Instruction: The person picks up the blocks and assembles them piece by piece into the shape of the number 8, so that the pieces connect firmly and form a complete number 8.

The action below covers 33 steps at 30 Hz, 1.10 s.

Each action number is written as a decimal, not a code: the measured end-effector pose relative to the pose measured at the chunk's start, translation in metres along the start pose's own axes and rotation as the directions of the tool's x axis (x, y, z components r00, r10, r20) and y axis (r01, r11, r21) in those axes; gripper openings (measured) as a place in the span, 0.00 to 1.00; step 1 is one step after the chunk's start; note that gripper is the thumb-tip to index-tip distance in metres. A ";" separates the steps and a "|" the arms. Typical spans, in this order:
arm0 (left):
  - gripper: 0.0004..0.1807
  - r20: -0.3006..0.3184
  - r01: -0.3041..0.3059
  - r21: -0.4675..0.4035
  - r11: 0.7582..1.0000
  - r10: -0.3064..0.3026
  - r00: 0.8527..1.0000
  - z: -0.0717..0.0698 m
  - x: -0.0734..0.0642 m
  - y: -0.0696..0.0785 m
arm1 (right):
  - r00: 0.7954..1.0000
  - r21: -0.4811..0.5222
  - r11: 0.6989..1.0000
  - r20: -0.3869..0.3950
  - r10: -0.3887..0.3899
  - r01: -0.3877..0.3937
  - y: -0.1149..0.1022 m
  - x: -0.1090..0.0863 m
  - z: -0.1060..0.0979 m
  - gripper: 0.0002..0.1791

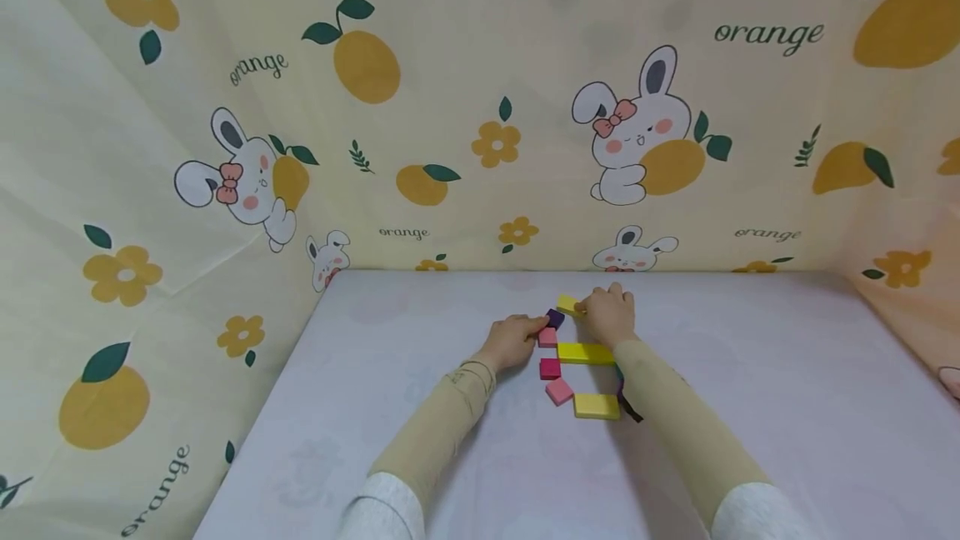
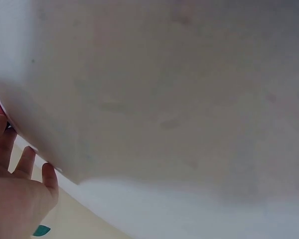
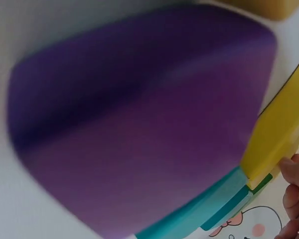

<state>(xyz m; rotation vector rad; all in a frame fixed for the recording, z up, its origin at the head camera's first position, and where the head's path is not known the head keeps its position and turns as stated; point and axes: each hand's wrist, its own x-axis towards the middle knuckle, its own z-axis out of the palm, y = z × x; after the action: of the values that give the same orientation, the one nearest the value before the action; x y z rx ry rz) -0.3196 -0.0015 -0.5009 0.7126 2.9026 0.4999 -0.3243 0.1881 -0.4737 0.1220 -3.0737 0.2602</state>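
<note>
My left hand (image 1: pixel 512 342) reaches a small dark purple block (image 1: pixel 555 317), thumb and index finger at its edges. In the left wrist view, the other fingers of that hand (image 2: pixel 20 186) are spread near the table surface. At the far end of the layout, my right hand (image 1: pixel 611 315) pinches the right end of a yellow block (image 1: pixel 567 304); its far side is hidden by the fingers. Below the purple block come a pink block (image 1: pixel 547 337), a long yellow block (image 1: pixel 585 353), a crimson block (image 1: pixel 550 368), a tilted pink block (image 1: pixel 558 392) and another yellow block (image 1: pixel 596 407).
My right forearm partly covers blocks on the layout's right side. The right wrist view shows a large, close purple block (image 3: pixel 144 124), teal blocks (image 3: pixel 199 204) and a green block (image 3: pixel 261 184). A pale cloth covers the table (image 1: pixel 420 440); printed fabric (image 1: pixel 450 40) hangs behind it.
</note>
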 end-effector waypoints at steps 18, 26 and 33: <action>0.23 0.003 0.023 0.005 1.000 -0.023 1.000 0.000 0.001 0.005 | 0.999 0.015 0.999 0.013 0.036 -0.037 0.006 -0.003 -0.005 0.12; 0.24 0.004 -0.022 -0.027 0.999 0.022 1.000 -0.001 0.002 0.002 | 0.998 0.068 0.998 -0.070 -0.006 0.011 0.021 -0.006 -0.008 0.16; 0.23 -0.009 -0.047 -0.059 0.997 0.046 0.999 -0.010 -0.008 0.005 | 0.983 0.214 0.969 -0.155 -0.093 0.126 0.040 -0.019 -0.025 0.15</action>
<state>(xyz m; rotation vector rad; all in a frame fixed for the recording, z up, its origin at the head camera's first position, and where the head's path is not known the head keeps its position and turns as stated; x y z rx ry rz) -0.3127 -0.0042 -0.4897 0.7727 2.8706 0.5922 -0.3070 0.2329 -0.4568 0.2694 -2.8726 0.5811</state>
